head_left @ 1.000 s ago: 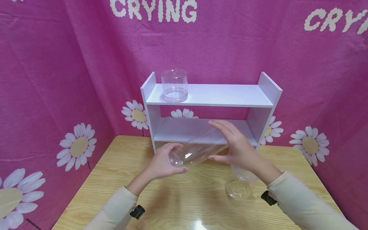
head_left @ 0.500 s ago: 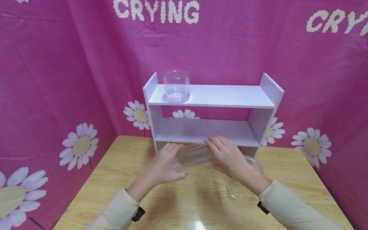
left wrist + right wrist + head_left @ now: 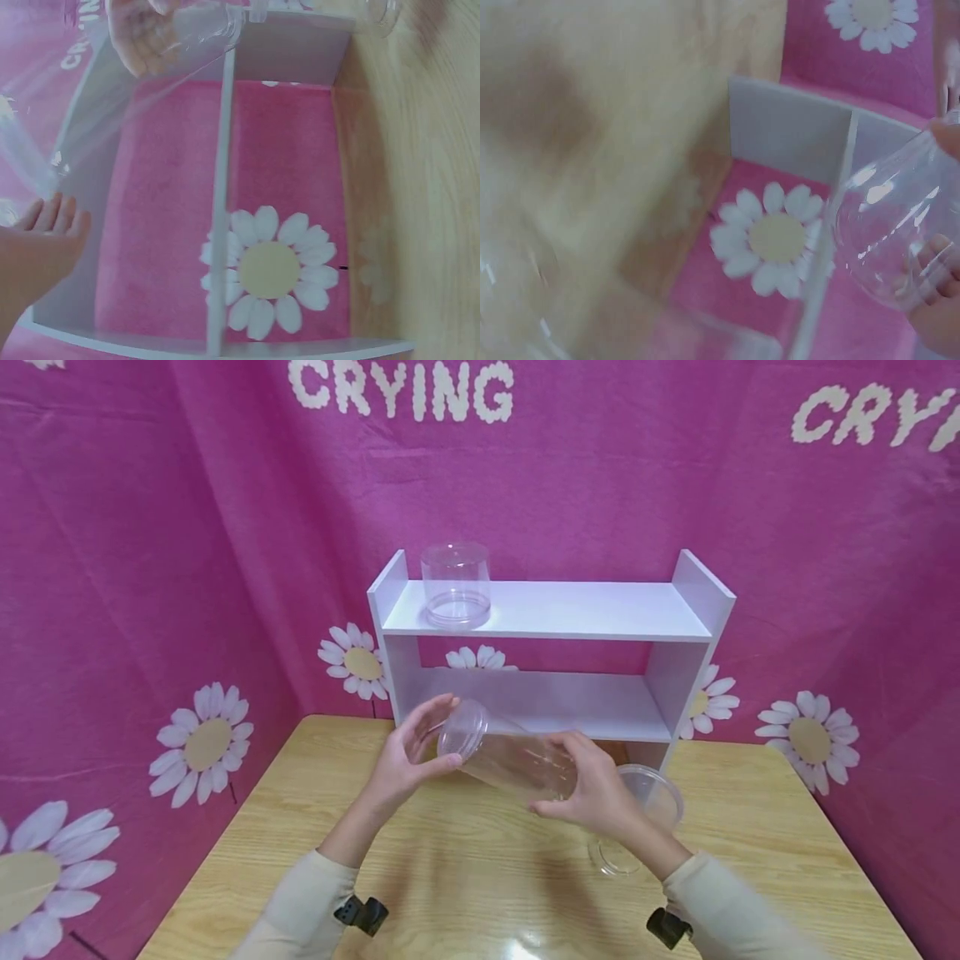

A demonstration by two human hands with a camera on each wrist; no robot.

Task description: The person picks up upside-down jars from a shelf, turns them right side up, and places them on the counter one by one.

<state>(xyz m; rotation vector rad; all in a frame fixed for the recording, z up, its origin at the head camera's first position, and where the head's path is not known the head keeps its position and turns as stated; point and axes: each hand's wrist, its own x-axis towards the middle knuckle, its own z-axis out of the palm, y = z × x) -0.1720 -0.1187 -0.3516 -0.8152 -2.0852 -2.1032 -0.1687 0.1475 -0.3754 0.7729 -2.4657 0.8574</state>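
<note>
A tall clear jar (image 3: 517, 764) is held tilted in the air between both hands, its ringed end up and to the left. My left hand (image 3: 401, 760) holds that raised end, thumb against its rim. The lower end is gripped by my right hand (image 3: 600, 793), fingers over the top and thumb beneath. In the right wrist view the rounded end of the jar (image 3: 885, 217) shows fingers through its wall. Behind the right wrist, a second clear jar (image 3: 663, 789) stands on the table, partly hidden by the forearm.
A white shelf unit (image 3: 570, 610) stands at the back of the wooden table (image 3: 480, 877). On its top board, towards the left, sits a short, wide clear jar (image 3: 456, 581). A pink curtain (image 3: 600, 485) with daisies hangs behind and at both sides.
The held jar has swung from left end low to left end raised. My right hand has moved left and down; my left hand has turned upward with the raised end.
</note>
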